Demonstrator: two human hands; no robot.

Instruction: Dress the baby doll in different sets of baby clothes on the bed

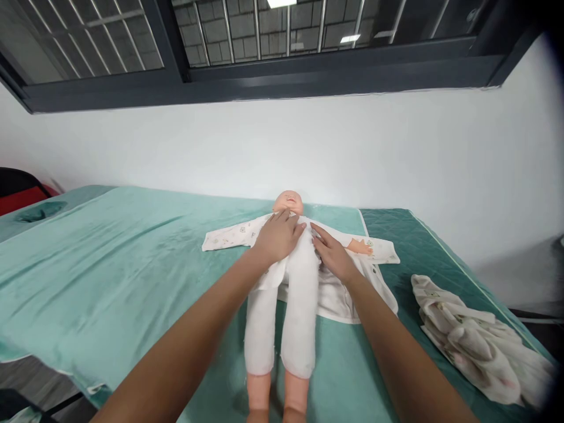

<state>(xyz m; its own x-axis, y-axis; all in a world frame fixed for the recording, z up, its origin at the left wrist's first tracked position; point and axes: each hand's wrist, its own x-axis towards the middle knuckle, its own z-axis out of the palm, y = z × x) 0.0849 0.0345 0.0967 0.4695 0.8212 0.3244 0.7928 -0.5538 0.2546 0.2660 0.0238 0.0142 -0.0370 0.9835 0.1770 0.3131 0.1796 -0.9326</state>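
One doll [294,276], two flat open hands on its chest, left hand [278,236], right hand [332,254], one crumpled garment [471,335]

- No text, label, brand, number or sign can be read anywhere in the head view.
- The small prints on the white garment [335,294] are too small to make out.
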